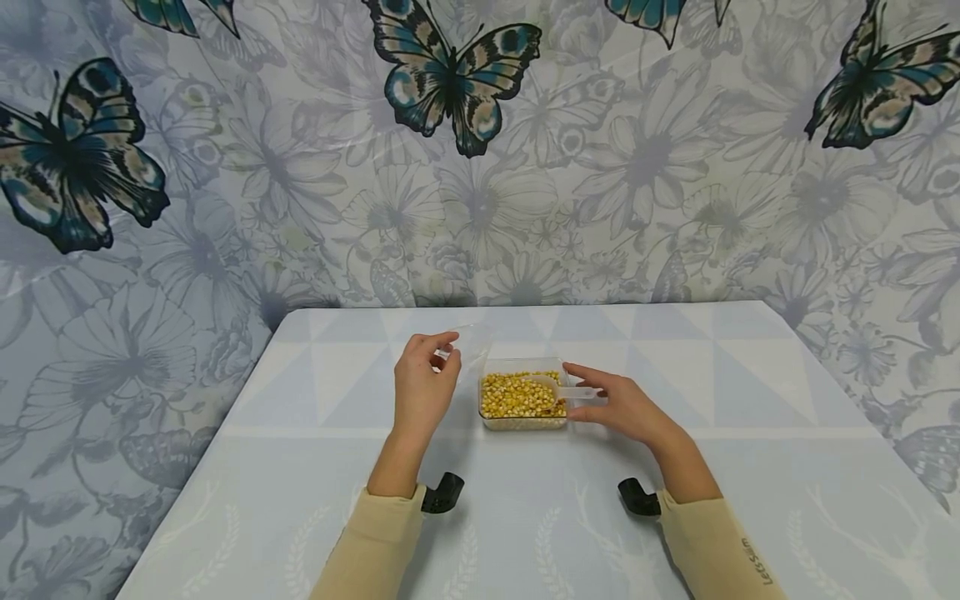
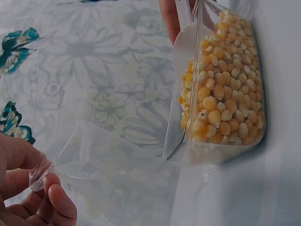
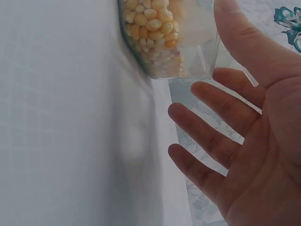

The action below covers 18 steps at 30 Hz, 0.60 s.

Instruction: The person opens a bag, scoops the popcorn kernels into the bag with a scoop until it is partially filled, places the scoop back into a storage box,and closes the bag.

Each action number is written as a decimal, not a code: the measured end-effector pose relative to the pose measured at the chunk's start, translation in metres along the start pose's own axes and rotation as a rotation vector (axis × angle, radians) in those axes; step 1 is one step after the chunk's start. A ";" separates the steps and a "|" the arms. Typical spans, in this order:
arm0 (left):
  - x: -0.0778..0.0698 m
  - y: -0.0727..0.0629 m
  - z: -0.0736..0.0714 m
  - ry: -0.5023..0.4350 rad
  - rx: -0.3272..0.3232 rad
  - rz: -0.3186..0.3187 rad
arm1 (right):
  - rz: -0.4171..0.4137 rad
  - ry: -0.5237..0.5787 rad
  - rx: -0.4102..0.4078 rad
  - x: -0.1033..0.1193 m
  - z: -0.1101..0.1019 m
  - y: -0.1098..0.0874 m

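Clear, thin plastic film (image 2: 82,153) is pinched between the thumb and fingers of the left hand (image 1: 424,382), which is raised above the counter (image 1: 495,533). The film spreads from that hand toward the left end of a clear, rectangular plastic container (image 1: 521,365), which stands to the right of the left hand and a little nearer the person. Whether the film touches the container cannot be told.

Yellow corn kernels (image 1: 517,400) fill most of the container, just left of the right hand (image 1: 626,404). This hand is held wide, its thumb and fingers spread; the thumb is at the near corner of the container's right end and the index finger at the far corner. How firmly they touch the container, if at all, is not clear. Between them passes the handle of a white plastic scoop (image 1: 577,392), its bowl among the kernels to the left of the right hand.

Behind each hand, on the wrist, a black curved piece (image 1: 444,493) sticks out by a pale yellow sleeve (image 1: 375,542). Beyond both hands rises a grey floral wall covering (image 1: 645,208) with large teal butterflies (image 1: 453,79).
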<state>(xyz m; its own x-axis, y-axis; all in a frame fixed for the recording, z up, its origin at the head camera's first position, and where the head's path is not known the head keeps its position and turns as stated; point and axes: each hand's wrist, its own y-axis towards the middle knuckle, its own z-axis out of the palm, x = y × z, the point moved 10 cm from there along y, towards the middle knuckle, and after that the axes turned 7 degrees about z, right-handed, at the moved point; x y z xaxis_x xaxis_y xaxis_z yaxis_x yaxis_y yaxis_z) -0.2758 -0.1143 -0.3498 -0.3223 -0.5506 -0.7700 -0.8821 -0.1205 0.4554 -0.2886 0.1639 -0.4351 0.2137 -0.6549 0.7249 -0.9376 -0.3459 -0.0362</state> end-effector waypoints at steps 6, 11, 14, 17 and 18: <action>0.000 0.000 0.000 -0.003 -0.006 0.012 | -0.057 -0.002 -0.081 0.005 -0.015 -0.004; 0.000 0.000 0.000 0.013 -0.004 0.007 | -0.078 -0.081 -0.153 0.011 -0.025 -0.005; 0.001 0.000 -0.001 0.034 0.003 -0.005 | -0.077 -0.125 -0.190 0.013 -0.027 -0.006; 0.002 0.001 -0.002 0.047 0.009 -0.010 | -0.072 -0.156 -0.200 0.015 -0.027 -0.006; 0.002 0.001 -0.002 0.047 0.011 -0.007 | -0.067 -0.164 -0.198 0.015 -0.026 -0.006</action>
<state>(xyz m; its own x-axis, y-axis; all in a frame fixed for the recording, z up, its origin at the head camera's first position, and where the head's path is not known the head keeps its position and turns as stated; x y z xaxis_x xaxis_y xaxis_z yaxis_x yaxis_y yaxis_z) -0.2766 -0.1174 -0.3504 -0.2995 -0.5881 -0.7513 -0.8882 -0.1157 0.4447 -0.2869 0.1736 -0.4057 0.3040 -0.7406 0.5993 -0.9517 -0.2646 0.1557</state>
